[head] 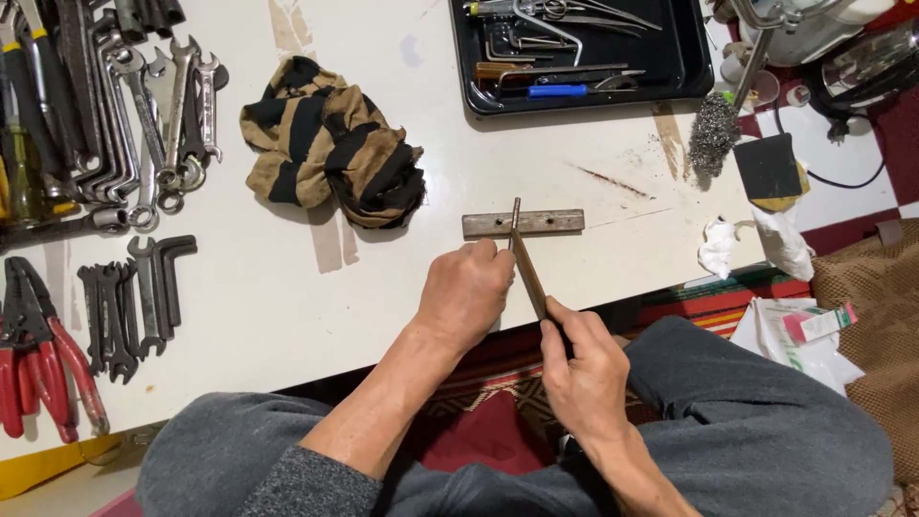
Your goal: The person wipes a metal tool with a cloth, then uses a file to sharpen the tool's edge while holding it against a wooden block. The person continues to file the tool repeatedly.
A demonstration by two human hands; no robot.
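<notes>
A flat rusty metal bar [548,222] with holes lies across the white table [287,287] near its front edge. My left hand [466,292] rests on the table just below the bar, fingers curled against its near edge and against the tool. My right hand [579,369] grips the handle of a narrow brown file [526,268], which runs up and away from me. The file's tip lies over the bar near its middle.
A striped black-and-tan rag [330,144] lies left of the bar. Wrenches [144,115] and red-handled pliers [43,354] cover the left side. A black tray [684,57] of tools sits at the back, with steel wool [713,134] and crumpled paper [718,247] to the right.
</notes>
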